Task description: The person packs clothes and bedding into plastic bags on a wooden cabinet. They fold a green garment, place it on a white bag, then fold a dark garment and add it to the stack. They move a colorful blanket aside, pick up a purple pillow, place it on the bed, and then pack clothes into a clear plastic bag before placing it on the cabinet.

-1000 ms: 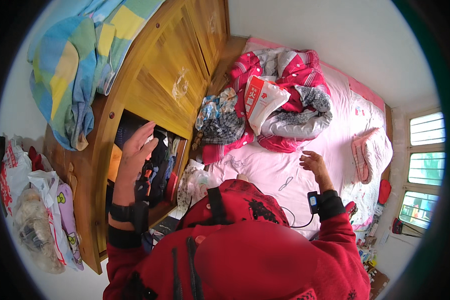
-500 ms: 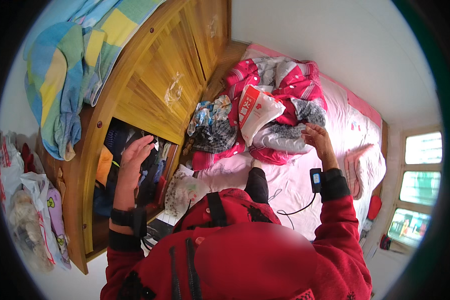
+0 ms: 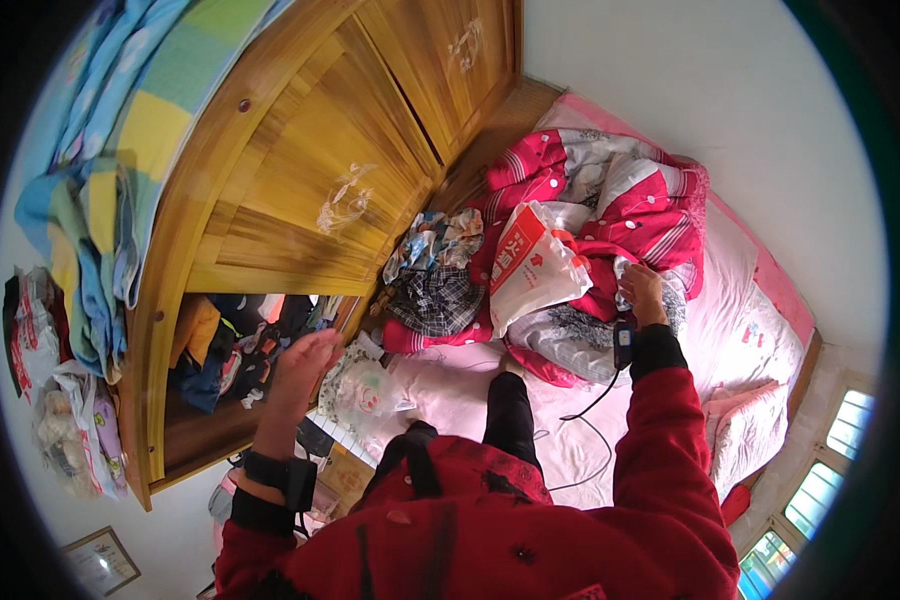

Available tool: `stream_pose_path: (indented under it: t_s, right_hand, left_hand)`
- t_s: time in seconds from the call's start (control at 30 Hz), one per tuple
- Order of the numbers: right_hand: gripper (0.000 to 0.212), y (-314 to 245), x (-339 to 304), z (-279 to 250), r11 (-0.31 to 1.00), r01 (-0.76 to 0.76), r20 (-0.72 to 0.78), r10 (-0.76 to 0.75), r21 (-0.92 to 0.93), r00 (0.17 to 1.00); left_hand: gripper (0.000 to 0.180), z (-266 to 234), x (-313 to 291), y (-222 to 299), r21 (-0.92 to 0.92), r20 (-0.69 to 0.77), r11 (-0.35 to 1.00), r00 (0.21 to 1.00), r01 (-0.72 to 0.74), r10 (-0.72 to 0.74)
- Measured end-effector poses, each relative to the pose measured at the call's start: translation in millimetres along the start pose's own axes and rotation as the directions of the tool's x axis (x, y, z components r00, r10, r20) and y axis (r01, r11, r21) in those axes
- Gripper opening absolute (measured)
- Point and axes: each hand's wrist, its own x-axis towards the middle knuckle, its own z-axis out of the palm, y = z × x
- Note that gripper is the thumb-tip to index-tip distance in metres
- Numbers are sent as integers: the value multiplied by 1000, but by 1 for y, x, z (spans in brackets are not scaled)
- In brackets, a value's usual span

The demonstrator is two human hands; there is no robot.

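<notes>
Head view, at 9 o'clock: my left hand (image 3: 305, 365) hung open and empty before the wardrobe's open compartment of clothes (image 3: 235, 350). At 2 o'clock my right hand (image 3: 642, 290) closed on the red-and-grey quilt (image 3: 610, 200) on the bed (image 3: 750, 300), beside the white bag (image 3: 535, 265). I judged gathering was under way; lifting needed a firmer hold. Since a second earlier, the right hand had reached farther; the left had drawn back.

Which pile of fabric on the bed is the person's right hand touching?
The right hand touches the red, white-dotted quilt, not the smaller checked clothes heap by the wardrobe.
</notes>
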Motion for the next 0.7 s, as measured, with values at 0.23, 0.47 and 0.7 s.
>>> stream_pose_path:
  t_s: [0.23,0.47,0.7]
  right_hand:
    - [23,109,70,-4,938,-28,-84,-1,-346,996]
    - [20,165,99,4,858,-184,-136,135,-479,982]
    - [23,186,120,37,984,-177,-35,176,-5,984]
  left_hand:
    - [30,11,36,-40,46,26,991,992,125,-126]
    - [28,15,44,-74,51,-19,980,982,190,-189]
    - [34,22,46,-86,13,29,977,977,211,-212]
